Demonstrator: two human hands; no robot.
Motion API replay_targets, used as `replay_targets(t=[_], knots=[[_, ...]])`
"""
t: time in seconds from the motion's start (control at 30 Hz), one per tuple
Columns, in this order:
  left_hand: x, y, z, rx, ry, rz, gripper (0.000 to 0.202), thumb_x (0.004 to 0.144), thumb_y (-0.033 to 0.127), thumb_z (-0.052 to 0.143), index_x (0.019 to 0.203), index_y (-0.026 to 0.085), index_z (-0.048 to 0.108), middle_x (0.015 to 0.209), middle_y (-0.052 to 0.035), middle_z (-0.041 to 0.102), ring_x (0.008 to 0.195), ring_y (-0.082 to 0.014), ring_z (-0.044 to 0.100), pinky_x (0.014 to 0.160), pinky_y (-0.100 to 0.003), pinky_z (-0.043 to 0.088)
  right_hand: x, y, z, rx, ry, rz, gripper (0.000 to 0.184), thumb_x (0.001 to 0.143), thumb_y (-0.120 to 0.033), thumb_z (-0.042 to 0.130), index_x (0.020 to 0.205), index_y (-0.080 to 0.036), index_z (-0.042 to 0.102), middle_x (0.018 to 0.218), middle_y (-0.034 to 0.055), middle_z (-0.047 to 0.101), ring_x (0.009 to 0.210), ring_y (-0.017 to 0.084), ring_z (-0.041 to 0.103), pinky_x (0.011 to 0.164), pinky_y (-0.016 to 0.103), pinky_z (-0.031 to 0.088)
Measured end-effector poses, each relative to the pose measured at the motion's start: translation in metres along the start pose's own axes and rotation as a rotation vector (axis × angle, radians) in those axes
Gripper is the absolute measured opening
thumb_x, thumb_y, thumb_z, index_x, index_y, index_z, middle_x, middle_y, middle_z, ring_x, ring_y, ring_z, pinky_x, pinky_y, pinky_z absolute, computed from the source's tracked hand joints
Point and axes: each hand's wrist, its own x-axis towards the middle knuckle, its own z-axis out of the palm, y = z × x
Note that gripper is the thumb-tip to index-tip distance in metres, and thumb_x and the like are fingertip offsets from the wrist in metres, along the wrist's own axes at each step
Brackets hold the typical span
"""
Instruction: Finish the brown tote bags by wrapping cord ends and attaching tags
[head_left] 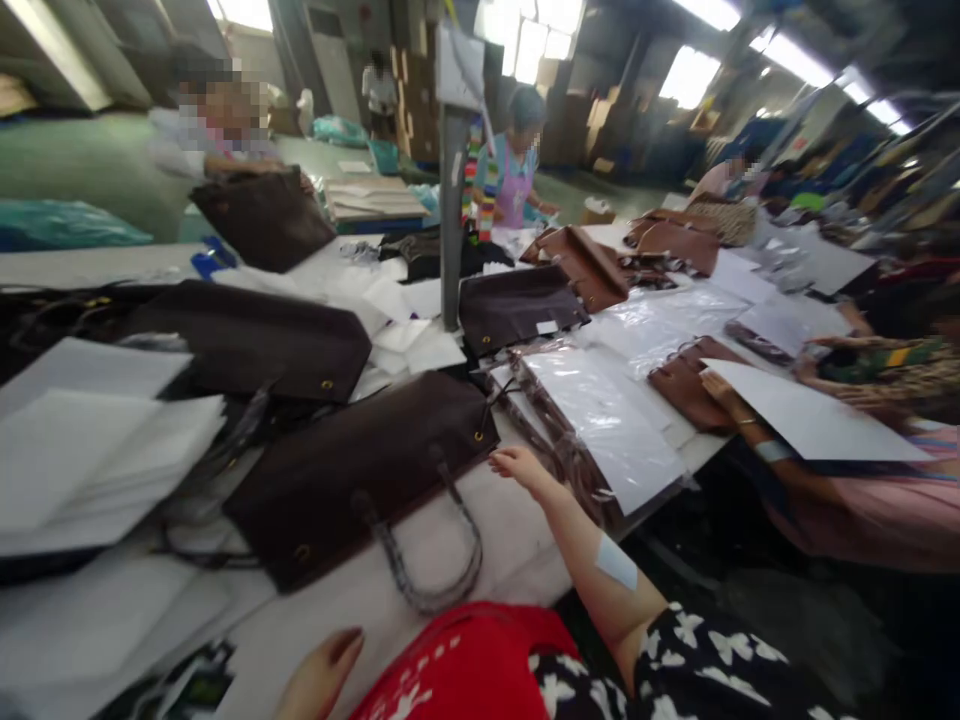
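A dark brown handbag (pixel 375 450) lies on its side on the table in front of me. Its wrapped handle (pixel 424 595) loops toward my body, and gold eyelets show at its ends. My right hand (pixel 520 470) is beside the bag's right end, fingers stretched toward it and nothing visible in them; whether they touch the bag I cannot tell. Low in the view, near the table's front edge, my left hand (pixel 326 672) is partly cut off and slightly blurred. Its fingers look extended, with nothing in them, apart from the bag.
White sheets (pixel 90 450) are stacked at left. Other dark bags (pixel 262 335) lie behind, near a metal post (pixel 451 200). Plastic-wrapped packages (pixel 600 420) are at right, where a co-worker's hand (pixel 720 390) holds a white board (pixel 810 410) beside a brown bag (pixel 686 375).
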Motion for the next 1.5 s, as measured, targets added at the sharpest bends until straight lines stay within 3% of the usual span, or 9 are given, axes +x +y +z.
replay_targets(t=[0.13,0.23,0.53,0.67,0.83,0.93,1.1,1.27,1.5], knots=[[-0.022,-0.009,0.014,-0.147,-0.105,0.039,0.051,0.075,0.043,0.041,0.102,0.01,0.069,0.111,-0.0126,0.071,0.108,-0.0251,0.064,0.101,-0.034,0.047,-0.03,0.057,0.025,-0.063,-0.033,0.151,0.014,0.084,-0.024,0.055,0.087,-0.014,0.066,0.087,0.0087,0.072,0.074,0.014,0.066,0.063,0.021,0.047],[-0.031,-0.008,0.018,-0.154,-0.108,0.023,0.053,0.076,0.041,0.04,0.105,0.007,0.068,0.114,-0.0148,0.07,0.108,-0.0248,0.064,0.1,-0.034,0.046,-0.052,0.086,0.042,-0.123,-0.075,0.223,0.013,0.081,-0.026,0.061,0.078,-0.014,0.065,0.074,0.0059,0.07,0.064,0.013,0.063,0.058,0.02,0.045],[-0.045,-0.002,0.033,-0.174,-0.097,0.052,0.045,0.079,0.036,0.043,0.105,0.007,0.067,0.11,-0.0142,0.071,0.103,-0.0215,0.066,0.096,-0.029,0.048,-0.078,0.11,0.085,-0.188,-0.161,0.314,0.022,0.081,-0.035,0.062,0.07,-0.017,0.056,0.054,-0.0004,0.059,0.049,0.013,0.057,0.047,0.021,0.043],[-0.043,0.005,0.033,-0.153,-0.038,0.04,0.047,0.082,0.031,0.043,0.115,0.004,0.061,0.118,-0.0159,0.067,0.108,-0.022,0.064,0.099,-0.032,0.047,-0.083,0.101,0.083,-0.22,-0.186,0.291,0.02,0.078,-0.028,0.064,0.067,-0.018,0.051,0.049,-0.0009,0.057,0.045,0.014,0.055,0.044,0.023,0.042],[-0.024,0.018,0.018,0.168,0.488,0.081,0.058,0.084,0.026,0.042,0.135,-0.001,0.04,0.141,-0.0221,0.046,0.133,-0.0287,0.041,0.114,-0.042,0.031,-0.092,0.078,0.074,-0.21,-0.275,0.215,0.012,0.08,-0.024,0.058,0.072,-0.017,0.054,0.05,-0.0008,0.059,0.046,0.013,0.057,0.045,0.021,0.042],[-0.003,0.025,0.004,0.376,0.642,0.161,0.063,0.079,0.023,0.049,0.138,0.002,0.038,0.148,-0.0201,0.036,0.139,-0.0292,0.03,0.117,-0.041,0.026,-0.098,0.061,0.072,-0.189,-0.33,0.181,0.01,0.08,-0.025,0.055,0.075,-0.016,0.055,0.051,-0.0007,0.06,0.046,0.013,0.058,0.044,0.02,0.042],[0.033,0.034,-0.014,0.52,0.686,0.193,0.075,0.073,0.018,0.054,0.143,0.007,0.032,0.156,-0.018,0.022,0.145,-0.0298,0.016,0.119,-0.044,0.016,-0.106,0.022,0.066,-0.061,-0.425,0.098,0.019,0.073,-0.032,0.057,0.081,-0.015,0.057,0.053,-0.002,0.061,0.045,0.011,0.057,0.042,0.018,0.039],[0.056,0.039,-0.022,0.523,0.633,0.153,0.066,0.078,0.008,0.041,0.144,0.007,0.031,0.155,-0.0165,0.025,0.145,-0.0268,0.018,0.119,-0.041,0.016,-0.118,-0.014,0.05,-0.131,-0.444,0.05,0.021,0.07,-0.035,0.058,0.079,-0.016,0.058,0.052,-0.0018,0.06,0.043,0.01,0.055,0.04,0.018,0.037],[0.063,0.038,-0.024,0.421,0.625,0.136,0.064,0.08,-0.003,0.024,0.144,0.004,0.03,0.152,-0.0215,0.028,0.142,-0.0277,0.026,0.114,-0.045,0.029,-0.139,-0.024,0.038,-0.288,-0.54,0.076,0.021,0.072,-0.035,0.057,0.084,-0.017,0.057,0.053,-0.0015,0.061,0.043,0.01,0.056,0.04,0.017,0.039]])
